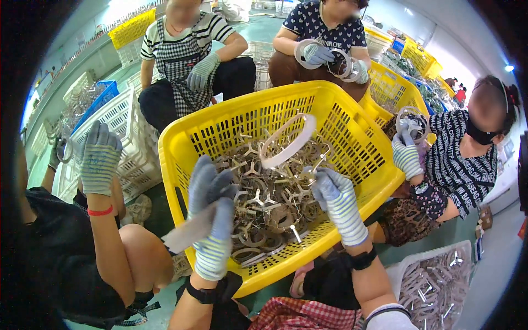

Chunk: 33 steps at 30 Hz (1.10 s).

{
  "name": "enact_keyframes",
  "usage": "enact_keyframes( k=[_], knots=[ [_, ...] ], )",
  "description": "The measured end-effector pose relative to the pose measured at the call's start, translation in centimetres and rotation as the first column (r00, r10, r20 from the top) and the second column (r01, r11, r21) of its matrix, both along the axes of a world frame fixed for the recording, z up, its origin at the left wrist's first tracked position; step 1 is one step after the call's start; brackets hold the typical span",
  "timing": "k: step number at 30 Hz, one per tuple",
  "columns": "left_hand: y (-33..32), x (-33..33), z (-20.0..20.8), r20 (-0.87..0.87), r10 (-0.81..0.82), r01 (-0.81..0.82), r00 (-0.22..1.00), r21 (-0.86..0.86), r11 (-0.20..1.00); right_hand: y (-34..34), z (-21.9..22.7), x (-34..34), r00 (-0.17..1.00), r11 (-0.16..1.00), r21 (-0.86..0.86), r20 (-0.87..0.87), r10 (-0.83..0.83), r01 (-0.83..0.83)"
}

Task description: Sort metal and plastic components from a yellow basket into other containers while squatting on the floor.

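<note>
Both my hands wear grey gloves with striped cuffs and are over a large yellow basket (181, 220). My left hand (210, 217), at its near left side, is closed on a flat pale band (190, 230), blurred and seen nearly edge-on. My right hand (340, 203), at the right, pinches a small thin metal piece (317, 161) at its fingertips. A heap of metal rings and three-armed metal pieces (263, 197) fills the basket's bottom. Above the heap, a wide pale ring (294, 146) stands tilted; whether it touches the heap I cannot tell.
Co-workers sit around the basket: two across, one at the right holding a ring (412, 122), one at the left with a raised gloved hand (100, 157). A white crate (404, 264) of parts stands at lower right; white crates (126, 126) are stacked at left.
</note>
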<state>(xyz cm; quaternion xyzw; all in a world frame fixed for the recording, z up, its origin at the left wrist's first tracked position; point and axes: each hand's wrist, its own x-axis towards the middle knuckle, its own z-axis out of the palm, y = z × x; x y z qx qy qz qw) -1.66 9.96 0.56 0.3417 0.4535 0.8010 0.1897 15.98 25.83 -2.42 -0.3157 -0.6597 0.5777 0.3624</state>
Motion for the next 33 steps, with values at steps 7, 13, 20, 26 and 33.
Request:
enact_keyframes(
  k=[7,13,20,26,33],
  knots=[
    [0.9,-2.5,-3.4,-0.246,-0.022,-0.035,0.969,-0.222,0.974,-2.3,0.0,-1.4,0.943,0.788,-0.518,-0.188,0.273,-0.331],
    [1.1,-1.9,-4.6,-0.194,-0.193,0.17,0.962,-0.13,0.977,-3.5,0.1,-2.0,0.92,0.742,-0.549,-0.282,0.27,-0.386],
    [0.4,0.9,-3.5,-0.245,-0.24,0.183,0.94,-0.232,0.955,-4.4,2.2,-3.5,0.996,0.986,-0.141,-0.026,0.083,-0.086],
    [1.0,-0.5,-0.9,-0.011,0.026,-0.028,1.0,-0.338,0.941,-2.8,0.9,-1.9,0.985,0.938,-0.305,-0.107,0.136,-0.163],
    [1.2,-2.0,-2.6,-0.07,-0.154,0.143,0.986,-0.141,0.98,-4.1,1.3,-2.7,0.876,0.657,-0.584,-0.247,0.414,-0.476]
  ],
)
